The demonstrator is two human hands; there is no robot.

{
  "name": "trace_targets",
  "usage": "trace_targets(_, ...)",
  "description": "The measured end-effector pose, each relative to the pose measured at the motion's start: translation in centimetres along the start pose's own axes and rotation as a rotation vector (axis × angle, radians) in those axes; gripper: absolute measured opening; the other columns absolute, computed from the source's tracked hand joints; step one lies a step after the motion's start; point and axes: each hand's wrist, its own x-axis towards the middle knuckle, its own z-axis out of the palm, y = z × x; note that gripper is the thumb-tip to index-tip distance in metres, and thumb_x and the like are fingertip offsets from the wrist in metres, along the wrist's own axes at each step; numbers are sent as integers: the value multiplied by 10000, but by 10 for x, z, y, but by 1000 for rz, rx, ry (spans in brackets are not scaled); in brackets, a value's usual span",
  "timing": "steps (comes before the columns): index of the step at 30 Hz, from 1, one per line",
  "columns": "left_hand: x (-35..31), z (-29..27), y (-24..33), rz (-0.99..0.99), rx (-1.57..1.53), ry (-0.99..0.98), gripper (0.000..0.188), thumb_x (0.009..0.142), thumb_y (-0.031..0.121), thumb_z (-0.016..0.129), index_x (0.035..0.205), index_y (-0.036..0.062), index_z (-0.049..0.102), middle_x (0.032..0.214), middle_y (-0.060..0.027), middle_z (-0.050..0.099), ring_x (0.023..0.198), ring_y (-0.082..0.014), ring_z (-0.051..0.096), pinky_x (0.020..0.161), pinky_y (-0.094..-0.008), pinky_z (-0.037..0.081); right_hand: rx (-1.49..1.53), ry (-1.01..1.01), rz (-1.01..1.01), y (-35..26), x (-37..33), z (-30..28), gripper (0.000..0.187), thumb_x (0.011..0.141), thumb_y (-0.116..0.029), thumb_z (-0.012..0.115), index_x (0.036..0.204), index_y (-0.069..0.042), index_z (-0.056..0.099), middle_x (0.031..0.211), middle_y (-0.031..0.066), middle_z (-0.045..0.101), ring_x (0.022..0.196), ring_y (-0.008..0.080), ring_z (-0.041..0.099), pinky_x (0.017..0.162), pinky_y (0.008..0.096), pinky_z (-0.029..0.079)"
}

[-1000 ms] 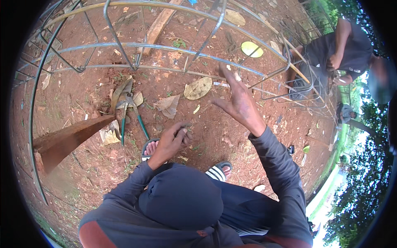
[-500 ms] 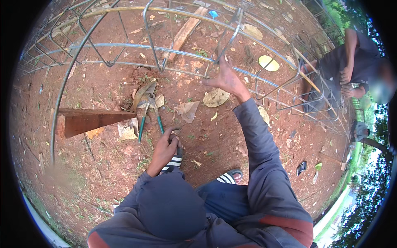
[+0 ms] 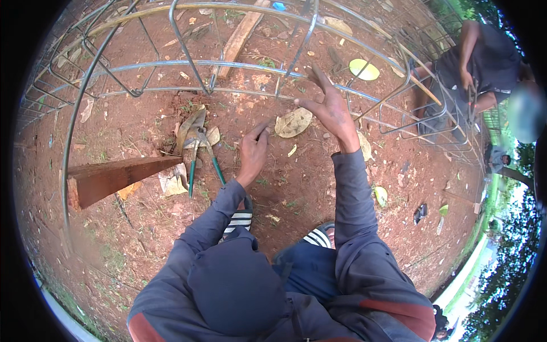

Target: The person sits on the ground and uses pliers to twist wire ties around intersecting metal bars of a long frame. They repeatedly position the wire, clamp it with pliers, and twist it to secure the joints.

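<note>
Soft daylight covers the soil (image 3: 296, 188), glare breaks through the trees (image 3: 507, 279), and fisheye distortion bows the metal bars (image 3: 245, 65).

Red soil (image 3: 296, 199) is spread beneath the right hand (image 3: 335, 117); far to its right, leafy trees (image 3: 497, 279) are backlit.

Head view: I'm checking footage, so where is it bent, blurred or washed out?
Head view: metal bars curve toward the rim; there too, a co-worker's head is smeared and the lower-left ground hazy; the head view washes out white beside the trees at right, while the left hand and right hand look fairly sharp.
</note>
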Motion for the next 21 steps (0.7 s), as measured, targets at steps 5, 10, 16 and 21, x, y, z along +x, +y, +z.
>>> trace_targets(5, 21, 21, 16, 142, -101, 30, 379, 1048, 150, 558, 1399, 35, 642, 770, 12, 567, 713, -73, 490, 627, -267, 430, 17, 77, 169, 13, -14, 5, 427, 925, -144, 733, 1314, 18, 663, 1180, 134, 750, 1020, 201, 703, 932, 340, 550)
trace_targets(10, 27, 21, 5, 187, -172, 36, 376, 1040, 110, 551, 1394, 22, 642, 824, -8, 630, 767, -77, 549, 697, -263, 473, 133, 105, 145, -9, -8, 21, 326, 933, -139, 734, 1223, 8, 721, 1099, 129, 769, 965, 191, 708, 880, 342, 554)
trace_targets(16, 28, 16, 19, 285, -87, 56, 366, 1041, 111, 545, 1377, 8, 647, 839, -26, 665, 776, -76, 581, 695, -265, 488, 158, 118, 111, -13, 3, 31, 258, 911, -169, 706, 1107, -11, 760, 963, 203, 759, 874, 320, 735, 784, 380, 548)
trace_targets(21, 22, 15, 33, 135, -107, 45, 263, 1033, 115, 565, 1233, -16, 674, 886, -71, 717, 832, -123, 667, 735, -294, 523, 190, 213, 42, -8, 6, 43, 219, 902, -153, 721, 1049, 2, 768, 892, 191, 751, 802, 307, 721, 739, 383, 533)
